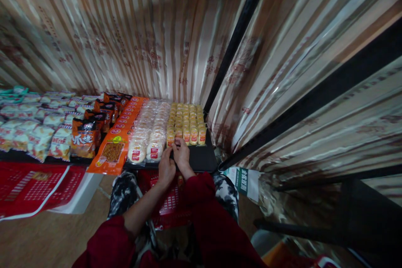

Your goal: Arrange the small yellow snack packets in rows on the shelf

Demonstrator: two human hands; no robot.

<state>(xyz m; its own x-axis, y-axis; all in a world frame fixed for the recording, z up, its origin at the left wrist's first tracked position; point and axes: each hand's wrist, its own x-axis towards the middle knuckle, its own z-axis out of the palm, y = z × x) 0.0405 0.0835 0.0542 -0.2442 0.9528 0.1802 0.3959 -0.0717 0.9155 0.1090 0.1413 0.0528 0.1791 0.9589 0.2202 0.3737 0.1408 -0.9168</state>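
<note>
Small yellow snack packs [194, 135] stand in tight rows at the right end of a black shelf [204, 158]. My right hand [182, 155] reaches to the front row, its bent fingers closed against the lower part of one pack. Just left of it and touching it is my left hand [166, 167], fingers drawn together at the base of the front-left packs. Both hands partly hide the packs they touch. Beside them, to the left, lie rows of clear-wrapped round white pastries with red labels [154, 152].
Orange snack packets [111, 153], black-and-orange bags [84, 136] and many white bags [40, 140] fill the shelf leftward. Red baskets [37, 186] stand below. A black upright post [235, 42] and plastic-wrapped striped sheeting [150, 29] bound the back and right.
</note>
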